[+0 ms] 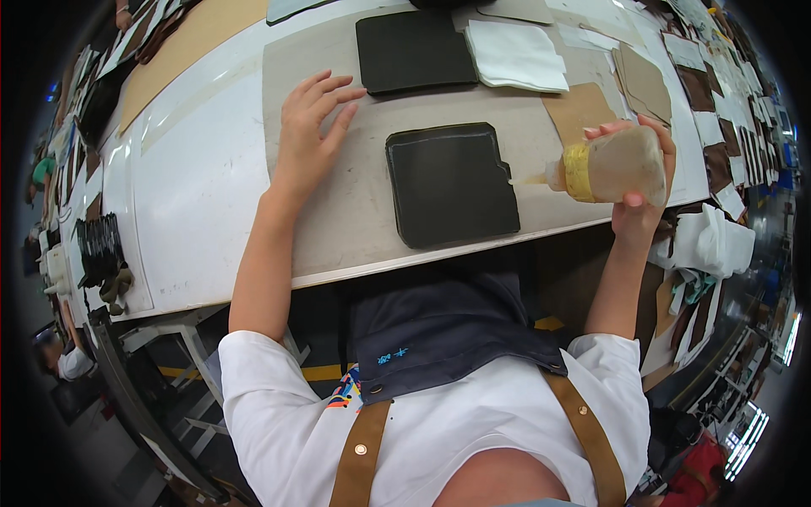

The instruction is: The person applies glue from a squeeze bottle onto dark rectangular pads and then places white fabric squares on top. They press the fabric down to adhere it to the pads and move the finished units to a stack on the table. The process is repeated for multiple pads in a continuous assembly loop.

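The right hand [644, 182] is wrapped around a squeeze bottle [612, 166] of pale, cloudy glue, fingers over the top and thumb underneath, holding it on its side with the yellow collar and nozzle pointing left. The nozzle tip sits just at the right edge of a dark leather panel [450, 184], close to the small notch cut into that edge; whether it touches the leather I cannot tell.

The left hand [311, 118] lies flat and empty on the grey work mat [355, 211], fingers spread and pointing toward the far side, a little apart from the panel's upper left corner. It grips nothing.

The panel itself lies flat on the mat near the front edge of the counter [190, 194], roughly square with rounded corners and a glossy band along its border. Beyond it, farther from the person, a second dark panel [414, 51] of similar shape rests on the same mat, and just to its right sits a stack of white fabric pieces [515, 55]. A tan cardboard piece [579, 110] lies behind the bottle.

Further right, the counter carries rows of brown and white cut pieces [718, 101]. At the far left edge stands a bundle of dark strips [100, 245]. The person wears a white shirt and a dark apron [439, 334] with tan straps.
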Tool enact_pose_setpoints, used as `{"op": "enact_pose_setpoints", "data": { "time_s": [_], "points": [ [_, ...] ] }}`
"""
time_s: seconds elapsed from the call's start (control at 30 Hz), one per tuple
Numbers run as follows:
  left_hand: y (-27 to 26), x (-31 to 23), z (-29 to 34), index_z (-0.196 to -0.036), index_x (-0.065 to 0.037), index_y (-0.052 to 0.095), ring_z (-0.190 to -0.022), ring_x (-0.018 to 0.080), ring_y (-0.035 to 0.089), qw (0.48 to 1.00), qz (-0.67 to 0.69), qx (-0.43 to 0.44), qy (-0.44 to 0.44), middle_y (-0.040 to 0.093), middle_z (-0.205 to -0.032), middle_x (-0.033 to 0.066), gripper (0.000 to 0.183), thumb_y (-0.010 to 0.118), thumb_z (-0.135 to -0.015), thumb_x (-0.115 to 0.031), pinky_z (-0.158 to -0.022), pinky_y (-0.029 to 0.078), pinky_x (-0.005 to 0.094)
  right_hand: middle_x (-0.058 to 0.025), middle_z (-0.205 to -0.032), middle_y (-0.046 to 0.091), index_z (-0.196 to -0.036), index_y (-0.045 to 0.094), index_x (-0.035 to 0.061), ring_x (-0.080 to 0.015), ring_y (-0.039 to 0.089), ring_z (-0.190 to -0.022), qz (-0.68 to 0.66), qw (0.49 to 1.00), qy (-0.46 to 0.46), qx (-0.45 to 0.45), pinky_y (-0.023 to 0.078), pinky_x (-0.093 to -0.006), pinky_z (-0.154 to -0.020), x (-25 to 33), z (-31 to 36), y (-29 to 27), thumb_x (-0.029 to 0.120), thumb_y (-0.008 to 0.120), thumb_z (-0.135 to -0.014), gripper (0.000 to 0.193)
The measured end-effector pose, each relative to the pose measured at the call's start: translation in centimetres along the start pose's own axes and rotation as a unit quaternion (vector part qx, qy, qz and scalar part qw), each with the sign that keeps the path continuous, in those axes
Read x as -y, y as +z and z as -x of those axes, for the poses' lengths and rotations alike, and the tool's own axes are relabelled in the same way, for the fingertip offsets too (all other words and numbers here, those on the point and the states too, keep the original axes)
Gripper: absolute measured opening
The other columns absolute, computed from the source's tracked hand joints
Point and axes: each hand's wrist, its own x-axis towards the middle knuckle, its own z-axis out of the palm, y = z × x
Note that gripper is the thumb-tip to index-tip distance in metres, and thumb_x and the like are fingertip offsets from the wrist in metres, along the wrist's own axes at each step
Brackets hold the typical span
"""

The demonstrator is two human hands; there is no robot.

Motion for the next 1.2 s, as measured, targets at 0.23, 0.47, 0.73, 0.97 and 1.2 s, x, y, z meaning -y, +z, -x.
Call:
{"op": "enact_pose_setpoints", "data": {
  "time_s": [0.23,0.47,0.73,0.97,1.2],
  "points": [
    [0.2,0.4,0.1,-0.117,-0.011,0.074,-0.139,0.0297,0.048,1.0,-0.004,0.001,0.004,0.067,-0.133,0.0056,0.023,0.061,-0.099,-0.014,-0.115,0.035,0.0435,-0.0232,-0.118,0.065,-0.142,0.04,0.0002,-0.0388,0.068,-0.11,-0.028,0.999,-0.016,0.007,0.054,-0.0527,-0.099,-0.4,0.9,-0.5,0.057,0.088,-0.072,0.102],
    [0.2,0.2,0.0,-0.117,-0.011,0.074,-0.139,0.0291,0.048,1.0,-0.007,0.004,-0.001,0.067,-0.133,0.0053,0.022,0.061,-0.1,-0.015,-0.116,0.034,0.0432,-0.0237,-0.118,0.065,-0.143,0.039,0.0002,-0.0388,0.068,-0.11,-0.051,0.999,-0.008,0.003,0.054,-0.0523,-0.099,-0.6,0.8,0.4,0.057,0.088,-0.071,0.103],
    [0.2,0.3,0.0,-0.117,-0.01,0.074,-0.139,0.0292,0.048,1.0,-0.008,0.005,0.006,0.067,-0.133,0.006,0.023,0.061,-0.099,-0.014,-0.116,0.034,0.0432,-0.0227,-0.117,0.065,-0.141,0.041,0.0007,-0.0379,0.069,-0.106,-0.034,0.999,0.018,-0.005,0.056,-0.0511,-0.096,-0.1,1.4,0.0,0.062,0.088,-0.067,0.107],
    [0.4,0.4,0.0,-0.117,-0.01,0.074,-0.138,0.0297,0.049,1.0,-0.007,0.001,0.015,0.067,-0.132,0.0063,0.023,0.061,-0.099,-0.013,-0.115,0.035,0.0433,-0.0214,-0.116,0.065,-0.144,0.039,0.0014,-0.0373,0.069,-0.106,-0.038,0.997,0.047,-0.05,0.056,-0.051,-0.096,0.1,4.2,-0.3,0.067,0.085,-0.067,0.111],
    [0.4,0.6,0.0,-0.118,-0.011,0.074,-0.138,0.0297,0.049,1.0,-0.002,-0.002,0.012,0.067,-0.132,0.0067,0.023,0.061,-0.099,-0.014,-0.115,0.036,0.0431,-0.0198,-0.136,0.054,-0.15,0.036,0.0028,-0.0385,0.057,-0.128,-0.118,0.946,0.155,-0.26,0.05,-0.051,-0.106,2.0,8.9,0.3,0.073,0.074,-0.077,0.108]
  ]
}}
